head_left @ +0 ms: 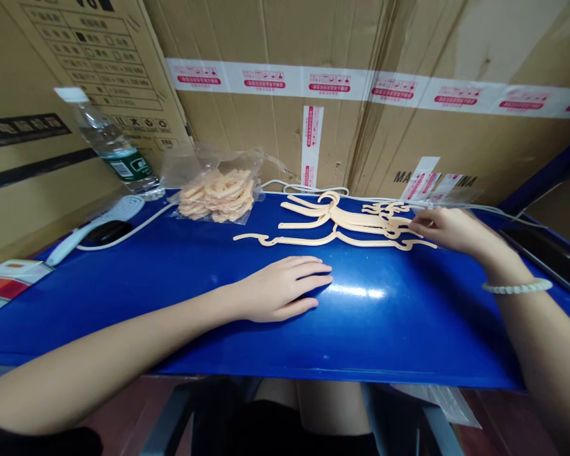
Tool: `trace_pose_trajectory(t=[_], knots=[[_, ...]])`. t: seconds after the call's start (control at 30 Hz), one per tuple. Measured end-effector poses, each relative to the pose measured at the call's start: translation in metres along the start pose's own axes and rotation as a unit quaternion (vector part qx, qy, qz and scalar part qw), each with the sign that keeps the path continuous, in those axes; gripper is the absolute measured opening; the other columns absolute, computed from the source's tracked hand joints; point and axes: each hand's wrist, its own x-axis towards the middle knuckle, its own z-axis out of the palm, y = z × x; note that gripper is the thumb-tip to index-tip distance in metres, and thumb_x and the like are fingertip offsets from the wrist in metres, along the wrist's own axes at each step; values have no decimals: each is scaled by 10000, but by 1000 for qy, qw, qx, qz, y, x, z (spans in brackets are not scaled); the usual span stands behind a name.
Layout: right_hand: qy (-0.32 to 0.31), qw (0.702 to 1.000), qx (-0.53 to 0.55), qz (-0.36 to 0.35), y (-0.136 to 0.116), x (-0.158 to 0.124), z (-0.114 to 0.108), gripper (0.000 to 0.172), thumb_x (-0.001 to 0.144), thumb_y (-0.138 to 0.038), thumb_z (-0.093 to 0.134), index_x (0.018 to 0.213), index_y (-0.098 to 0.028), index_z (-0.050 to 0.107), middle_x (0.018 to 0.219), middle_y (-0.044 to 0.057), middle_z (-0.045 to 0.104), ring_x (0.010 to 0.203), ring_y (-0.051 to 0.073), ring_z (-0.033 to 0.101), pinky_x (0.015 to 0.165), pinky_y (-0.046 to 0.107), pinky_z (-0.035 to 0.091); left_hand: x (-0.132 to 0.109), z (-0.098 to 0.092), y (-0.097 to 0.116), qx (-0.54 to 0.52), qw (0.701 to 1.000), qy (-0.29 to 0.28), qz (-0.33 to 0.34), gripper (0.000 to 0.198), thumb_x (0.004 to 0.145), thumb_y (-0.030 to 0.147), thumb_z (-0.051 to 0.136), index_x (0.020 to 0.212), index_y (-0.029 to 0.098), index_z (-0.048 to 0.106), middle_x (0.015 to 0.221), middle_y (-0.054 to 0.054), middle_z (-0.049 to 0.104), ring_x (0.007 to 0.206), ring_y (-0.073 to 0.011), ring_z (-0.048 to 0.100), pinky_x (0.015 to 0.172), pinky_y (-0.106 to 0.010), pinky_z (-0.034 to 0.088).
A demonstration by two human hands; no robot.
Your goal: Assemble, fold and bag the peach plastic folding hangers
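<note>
My left hand [285, 288] lies palm down on the blue tabletop [209, 342], fingers stretched out and holding nothing. Just beyond it is a beige plastic clothes hanger [308, 240] with its arms spread wide and hooked pieces at both ends. Behind that hanger more beige hanger parts [356, 218] are laid together, one with a curved hook. Small beige hooked pieces [387, 208] sit at their right end. There my right hand [441, 229], a beaded bracelet on its wrist, has its fingers closed at the hanger ends; what they pinch is hidden.
A clear bag of beige plastic parts [218, 193] rests at the back left. Beside it are a water bottle [123, 155], a white handled item [95, 228] and a cigarette-pack-like box [12, 282]. A phone [546, 253] lies far right. Cardboard boxes [266, 126] wall the back; a white cable [308, 188] runs along them.
</note>
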Motion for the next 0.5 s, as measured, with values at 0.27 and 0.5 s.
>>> trace_pose_trajectory(t=[0.27,0.5], knots=[[3,1000,-5,-1,-2,1,1,299,950,-383,493,840,-167,667,871,149,737,724,252,629,637,325,392,0,-1,0,11,1000,-8,-2,455,1040,352,459,1450,165,526,1511,-141,542,1441,-308,452,1208,-493,375],[64,998,10,27,-13,1,1,336,949,-247,462,1152,-89,678,1085,224,736,917,315,678,760,353,452,0,-2,1,18,1000,-11,3,455,1046,354,442,1440,143,531,1510,-144,542,1435,-309,456,1204,-498,382]])
